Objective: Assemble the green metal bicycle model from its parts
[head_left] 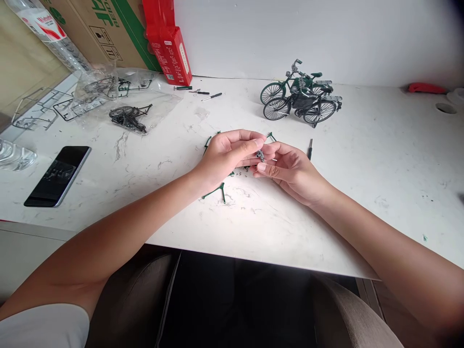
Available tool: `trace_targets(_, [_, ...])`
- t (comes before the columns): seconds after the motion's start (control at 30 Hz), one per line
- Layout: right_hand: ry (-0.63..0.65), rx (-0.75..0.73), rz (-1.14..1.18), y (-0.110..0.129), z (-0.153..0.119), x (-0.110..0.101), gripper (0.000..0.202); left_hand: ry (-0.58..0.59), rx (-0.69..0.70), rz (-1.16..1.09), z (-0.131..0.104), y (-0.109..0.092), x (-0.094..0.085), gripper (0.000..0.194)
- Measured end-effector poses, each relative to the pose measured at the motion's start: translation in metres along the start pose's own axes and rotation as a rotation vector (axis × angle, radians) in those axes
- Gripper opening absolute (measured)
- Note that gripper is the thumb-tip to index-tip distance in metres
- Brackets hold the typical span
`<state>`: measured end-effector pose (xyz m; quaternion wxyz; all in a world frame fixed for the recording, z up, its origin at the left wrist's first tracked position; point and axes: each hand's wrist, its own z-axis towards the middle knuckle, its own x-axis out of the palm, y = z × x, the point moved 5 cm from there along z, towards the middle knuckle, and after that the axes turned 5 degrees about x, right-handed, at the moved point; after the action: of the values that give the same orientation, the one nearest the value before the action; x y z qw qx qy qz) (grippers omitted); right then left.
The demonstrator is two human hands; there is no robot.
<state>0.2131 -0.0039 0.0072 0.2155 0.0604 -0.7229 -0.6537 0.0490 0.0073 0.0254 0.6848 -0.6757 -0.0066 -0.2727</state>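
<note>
My left hand (232,153) and my right hand (295,171) meet above the middle of the table, fingertips close together. Between them is a small silver-grey model part (260,156), pinched by the thumb and fingers of my right hand. My left thumb and forefinger are pressed together just above it; what they pinch is hidden. Under and around the hands lie green model bicycle pieces, including a forked piece (219,190) in front and another piece (271,136) behind. Tiny loose parts (239,174) lie below the fingers, partly covered.
Two assembled model bicycles (300,99) stand at the back. A small screwdriver (310,149) lies right of my hands, and more small tools (212,96) lie behind. At left are a phone (58,176), plastic bags of black parts (132,118), a bottle (54,36) and a red package (168,48).
</note>
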Motion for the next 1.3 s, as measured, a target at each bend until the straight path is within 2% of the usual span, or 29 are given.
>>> trace_targets(0.23, [0.008, 0.019, 0.035, -0.0009, -0.0002, 0.0008, 0.039, -0.024, -0.015, -0.004, 0.0002, 0.0019, -0.0019, 0.029])
trace_targets(0.6, [0.031, 0.017, 0.013, 0.0046, -0.0030, 0.0042, 0.039, 0.034, 0.018, -0.005, 0.0004, -0.0013, -0.0011, 0.030])
trace_targets(0.93, [-0.019, 0.019, 0.011, 0.0042, -0.0048, 0.0024, 0.035, 0.065, 0.005, 0.021, 0.0004, -0.0021, -0.0017, 0.031])
trace_targets(1.3, [0.005, 0.046, 0.033, 0.0039, -0.0039, 0.0055, 0.037, 0.017, -0.028, 0.015, 0.0008, -0.0007, 0.0001, 0.025])
